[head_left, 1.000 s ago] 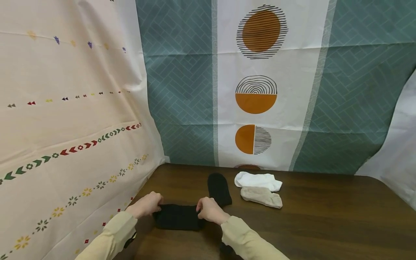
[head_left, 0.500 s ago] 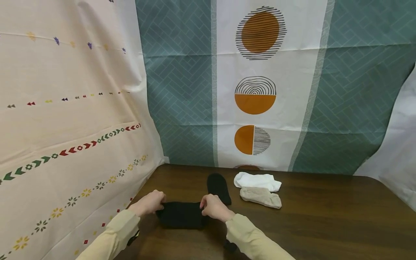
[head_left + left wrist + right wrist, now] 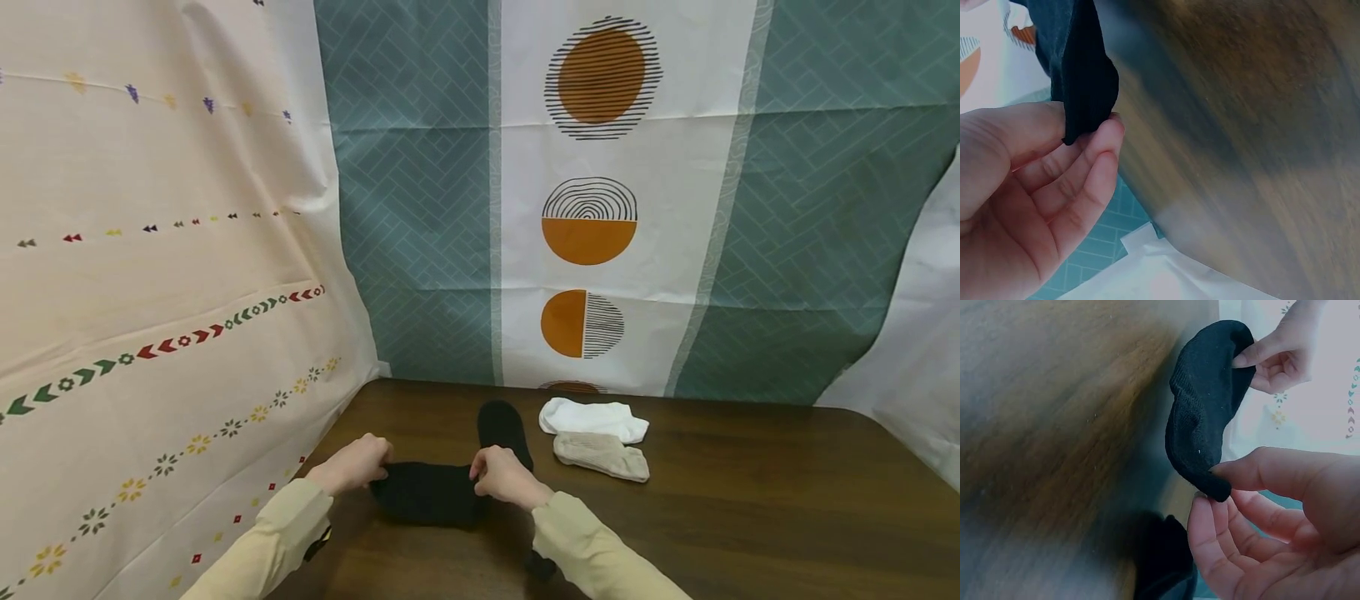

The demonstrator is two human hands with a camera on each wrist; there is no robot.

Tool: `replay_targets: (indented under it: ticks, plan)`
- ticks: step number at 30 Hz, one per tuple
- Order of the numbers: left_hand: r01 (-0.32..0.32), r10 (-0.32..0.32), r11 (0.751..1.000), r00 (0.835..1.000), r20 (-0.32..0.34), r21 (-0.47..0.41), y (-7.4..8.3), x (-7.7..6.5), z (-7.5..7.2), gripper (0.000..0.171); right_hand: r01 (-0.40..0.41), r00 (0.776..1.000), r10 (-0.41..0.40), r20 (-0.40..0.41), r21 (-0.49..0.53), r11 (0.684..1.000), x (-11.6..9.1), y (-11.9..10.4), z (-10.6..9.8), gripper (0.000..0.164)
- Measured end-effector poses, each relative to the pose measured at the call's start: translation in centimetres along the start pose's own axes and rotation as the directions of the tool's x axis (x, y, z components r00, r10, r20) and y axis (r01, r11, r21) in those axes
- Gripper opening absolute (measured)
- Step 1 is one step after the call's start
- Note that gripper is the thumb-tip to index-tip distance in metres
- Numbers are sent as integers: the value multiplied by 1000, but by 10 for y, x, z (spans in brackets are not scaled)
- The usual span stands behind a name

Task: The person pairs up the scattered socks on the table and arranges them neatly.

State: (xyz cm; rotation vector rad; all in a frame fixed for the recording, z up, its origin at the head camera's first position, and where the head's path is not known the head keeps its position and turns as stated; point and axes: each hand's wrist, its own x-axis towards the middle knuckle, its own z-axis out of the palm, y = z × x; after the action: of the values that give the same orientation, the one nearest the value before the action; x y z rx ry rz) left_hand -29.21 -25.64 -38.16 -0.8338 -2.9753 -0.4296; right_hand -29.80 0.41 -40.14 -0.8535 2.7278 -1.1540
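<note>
Stretched between both hands is a black sock (image 3: 429, 494), held over the table. My left hand (image 3: 356, 462) pinches its left end; in the left wrist view the thumb and fingertips grip the dark fabric (image 3: 1088, 75). At the other end, my right hand (image 3: 504, 475) pinches the sock between thumb and fingers. The right wrist view shows the sock (image 3: 1200, 406) bowed between the two hands. Just beyond the right hand, a second black sock (image 3: 502, 425) lies flat on the table, partly covered by that hand.
A white sock (image 3: 592, 418) and a beige sock (image 3: 600, 455) lie side by side on the brown wooden table (image 3: 750, 500), right of the black socks. Part of a small dark item (image 3: 540, 567) shows beside the right sleeve. Patterned cloths hang behind and at left.
Both hands have shifted a little to the right and away from me, carrying the black sock along. The socks lying on the table have stayed put.
</note>
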Motion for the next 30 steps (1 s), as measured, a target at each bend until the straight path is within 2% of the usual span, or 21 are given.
replay_targets:
  ticks: [21, 30]
  plan:
    - [-29, 29, 1000, 1000, -9, 7, 15, 19, 2, 16, 21, 1000, -22, -17, -19, 1000, -4, 14, -18, 15]
    - [-38, 38, 999, 999, -3, 16, 21, 30, 3, 15, -16, 1000, 16, 2, -21, 1000, -5, 20, -26, 14]
